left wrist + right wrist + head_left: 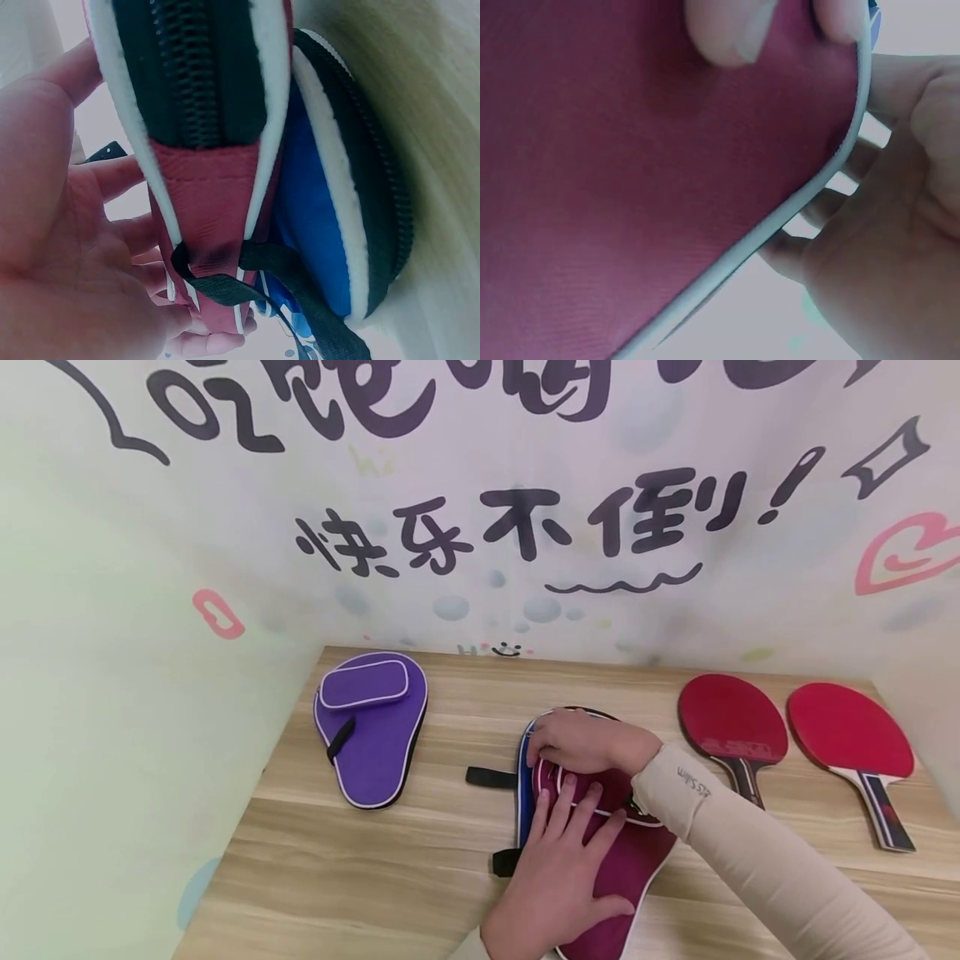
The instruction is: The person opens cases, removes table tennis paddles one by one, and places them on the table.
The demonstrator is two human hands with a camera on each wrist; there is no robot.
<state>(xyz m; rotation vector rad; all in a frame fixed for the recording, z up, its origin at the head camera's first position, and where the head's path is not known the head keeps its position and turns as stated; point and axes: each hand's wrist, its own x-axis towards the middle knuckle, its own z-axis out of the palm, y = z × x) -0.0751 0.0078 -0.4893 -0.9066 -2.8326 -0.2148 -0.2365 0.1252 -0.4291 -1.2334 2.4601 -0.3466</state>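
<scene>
Head view shows the maroon paddle case (626, 843) on the wooden table (420, 868), lying on a blue case (525, 777). Left hand (558, 868) lies flat on the maroon case, fingers straight toward its pocket. Right hand (581, 742) curls over the case's top edge, fingertips gripping the white piping. Right of the case lie two red paddles (787, 727); left, a purple case (371, 727).

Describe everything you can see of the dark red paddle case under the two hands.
The dark red case looks like woven fabric with white piping and a black zipper. It lies flat on the wooden table, on top of a blue case. A black strap hangs at its edge. The left hand presses on it with straight fingers; the right hand curls over its rounded top.
</scene>
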